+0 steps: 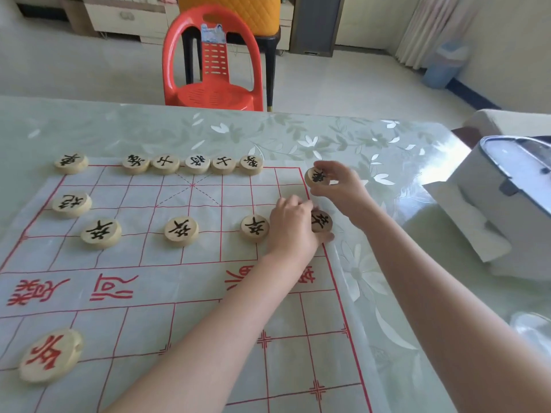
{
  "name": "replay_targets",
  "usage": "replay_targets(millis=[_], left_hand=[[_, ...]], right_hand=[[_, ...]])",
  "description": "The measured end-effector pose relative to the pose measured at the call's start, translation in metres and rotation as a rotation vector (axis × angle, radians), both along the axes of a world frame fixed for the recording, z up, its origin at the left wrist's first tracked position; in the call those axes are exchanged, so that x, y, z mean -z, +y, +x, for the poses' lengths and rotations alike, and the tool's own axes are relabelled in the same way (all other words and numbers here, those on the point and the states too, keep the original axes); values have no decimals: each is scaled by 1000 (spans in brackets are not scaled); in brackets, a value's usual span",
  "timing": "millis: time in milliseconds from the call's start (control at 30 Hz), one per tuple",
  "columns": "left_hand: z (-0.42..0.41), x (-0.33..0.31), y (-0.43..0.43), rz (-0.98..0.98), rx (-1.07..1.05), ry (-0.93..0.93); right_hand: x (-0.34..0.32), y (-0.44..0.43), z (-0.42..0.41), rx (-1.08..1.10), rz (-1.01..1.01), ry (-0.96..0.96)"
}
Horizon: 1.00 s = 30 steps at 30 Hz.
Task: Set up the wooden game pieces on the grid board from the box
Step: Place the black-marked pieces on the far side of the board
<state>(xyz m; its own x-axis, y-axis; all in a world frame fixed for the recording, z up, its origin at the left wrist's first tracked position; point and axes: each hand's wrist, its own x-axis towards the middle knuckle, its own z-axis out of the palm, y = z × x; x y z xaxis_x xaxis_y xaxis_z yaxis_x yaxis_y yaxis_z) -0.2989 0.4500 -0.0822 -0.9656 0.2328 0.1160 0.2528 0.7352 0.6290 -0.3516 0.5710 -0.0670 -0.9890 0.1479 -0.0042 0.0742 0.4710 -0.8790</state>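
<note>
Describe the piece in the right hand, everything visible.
The piece is a thick round disc, pale wood by its look, with a black character on its face. The right hand pinches its rim, holding it tilted toward the camera at the far right corner of the grid board. Whether it rests on the board is unclear.

game pieces [181, 231]: pale wood, smooth, fairly matt; characters painted black, red on the near one
grid board [208, 281]: thin white sheet, paper or film, hard to say which; creased, low sheen, red print
table cover [372, 138]: glossy see-through plastic, leaf pattern, loads of glare
box [477, 174]: white card look, matt
chair [214, 93]: red moulded plastic, shiny
seat back [238, 7]: yellow quilted padding, leathery sheen
</note>
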Motion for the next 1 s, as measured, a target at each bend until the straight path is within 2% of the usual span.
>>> replay_targets(millis=[333, 600, 700, 833, 1000], left_hand=[[8, -10, -24, 136, -38, 127], [15, -16, -51, 161, -50, 95], [23, -24, -73, 165, -75, 88], [43, -38, -111, 174, -110, 94], [81, -56, -168, 169, -154, 105]], right_hand=[[12, -20, -57, 52, 149, -30], [12, -27, -55, 103, 424, -10], [2, -38, -35, 133, 410, 94], [-11, -74, 10, 49, 369, 207], [-23, -144, 77, -108, 244, 214]])
